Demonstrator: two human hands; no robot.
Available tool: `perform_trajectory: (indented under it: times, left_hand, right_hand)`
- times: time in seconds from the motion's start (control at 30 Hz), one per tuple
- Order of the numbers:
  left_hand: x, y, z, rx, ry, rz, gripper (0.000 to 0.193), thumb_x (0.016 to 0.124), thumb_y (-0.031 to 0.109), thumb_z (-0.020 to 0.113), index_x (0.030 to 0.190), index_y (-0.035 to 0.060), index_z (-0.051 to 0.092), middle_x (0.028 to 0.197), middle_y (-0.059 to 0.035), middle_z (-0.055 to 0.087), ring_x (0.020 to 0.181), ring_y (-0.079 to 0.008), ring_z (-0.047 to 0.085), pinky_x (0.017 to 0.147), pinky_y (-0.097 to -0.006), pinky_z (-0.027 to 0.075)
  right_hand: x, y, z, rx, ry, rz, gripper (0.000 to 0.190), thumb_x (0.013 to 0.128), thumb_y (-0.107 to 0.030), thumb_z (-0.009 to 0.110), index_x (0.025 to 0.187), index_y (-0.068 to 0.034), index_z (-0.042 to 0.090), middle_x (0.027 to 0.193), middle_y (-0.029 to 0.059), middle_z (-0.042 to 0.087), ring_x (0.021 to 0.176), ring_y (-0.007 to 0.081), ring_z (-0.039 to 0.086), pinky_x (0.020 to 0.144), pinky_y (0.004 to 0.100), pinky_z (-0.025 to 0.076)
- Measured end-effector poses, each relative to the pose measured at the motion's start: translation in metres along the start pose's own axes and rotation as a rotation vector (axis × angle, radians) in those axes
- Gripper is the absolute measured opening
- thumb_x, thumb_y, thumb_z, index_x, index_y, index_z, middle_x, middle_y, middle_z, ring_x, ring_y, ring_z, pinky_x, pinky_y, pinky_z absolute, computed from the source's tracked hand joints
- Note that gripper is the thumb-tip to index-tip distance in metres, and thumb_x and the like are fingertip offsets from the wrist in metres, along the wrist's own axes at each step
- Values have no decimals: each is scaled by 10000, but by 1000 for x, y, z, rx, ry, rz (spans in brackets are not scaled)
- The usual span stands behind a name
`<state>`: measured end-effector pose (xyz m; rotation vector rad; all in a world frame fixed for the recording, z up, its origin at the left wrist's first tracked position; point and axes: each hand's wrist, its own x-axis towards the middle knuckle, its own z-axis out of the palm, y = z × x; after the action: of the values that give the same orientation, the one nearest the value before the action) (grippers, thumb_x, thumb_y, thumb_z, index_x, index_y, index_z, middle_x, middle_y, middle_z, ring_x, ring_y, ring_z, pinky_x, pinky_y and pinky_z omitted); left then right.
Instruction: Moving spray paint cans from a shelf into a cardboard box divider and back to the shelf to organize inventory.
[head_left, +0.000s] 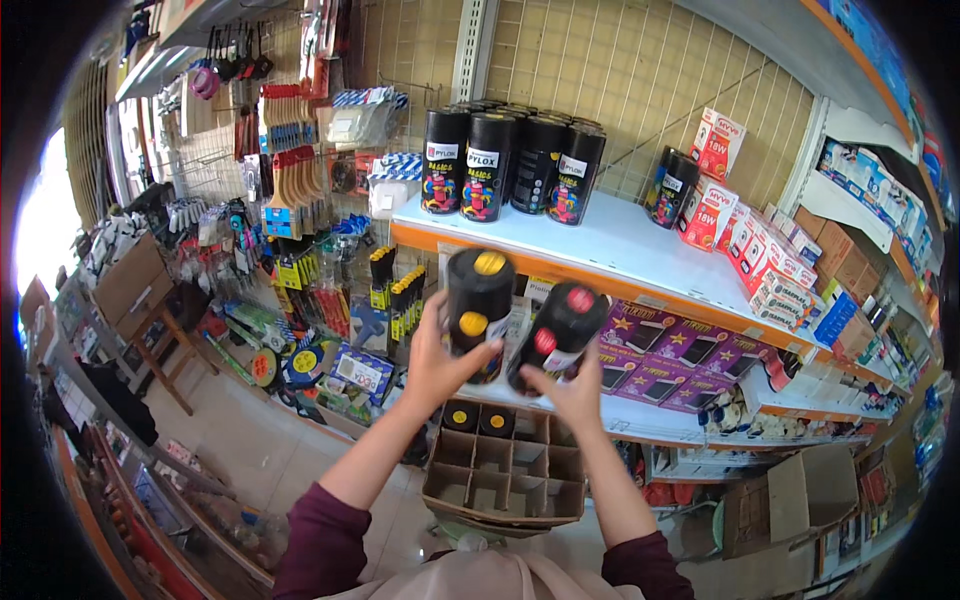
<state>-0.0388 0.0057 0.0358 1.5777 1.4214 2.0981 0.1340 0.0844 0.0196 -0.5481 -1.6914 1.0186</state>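
My left hand (442, 360) is closed around a black spray paint can with yellow dots (480, 300). In my right hand (574, 382) is a black spray paint can with red dots (562, 334), tilted to the right. Both cans are slightly blurred and held in front of the shelf edge. Below them stands a divided cardboard box (502, 487), with two yellow-dotted cans (478, 420) in its far left compartments. On the white shelf behind, a group of black Pylox spray cans (484, 169) stands upright.
More spray cans (670, 187) stand beside light bulb boxes (709, 214) on the white shelf (615, 236) at right. Purple boxes (660, 356) fill the shelf below. Paintbrushes (292, 187) hang at left, near a wooden stool (161, 345). An open carton (795, 499) lies at lower right.
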Motion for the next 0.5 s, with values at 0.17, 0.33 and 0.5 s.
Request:
perform_trajectory:
  times: [0.17,0.33,0.5]
  left_hand:
    - [95,35,43,-16,25,151,671,684,193,763,1178,-61,385,1035,-199,581,954,-262,591,817,-347,461]
    - [150,14,77,226,140,278,653,698,155,751,1197,-56,386,1020,-198,584,953,-255,592,813,-329,464]
    - [173,-14,94,207,141,232,655,694,166,746,1197,-57,390,1035,-216,579,951,-298,591,819,-351,462]
  right_hand:
    - [93,-58,-20,-44,163,-188,729,620,-202,814,1194,4,416,1053,138,595,934,207,595,810,346,473]
    - [153,-56,-24,-202,270,-291,646,626,-214,800,1127,7,456,965,156,626,842,211,628,723,313,494]
    - [176,-28,-18,-349,306,-349,648,605,-236,807,1102,9,472,967,184,623,884,290,625,763,358,482]
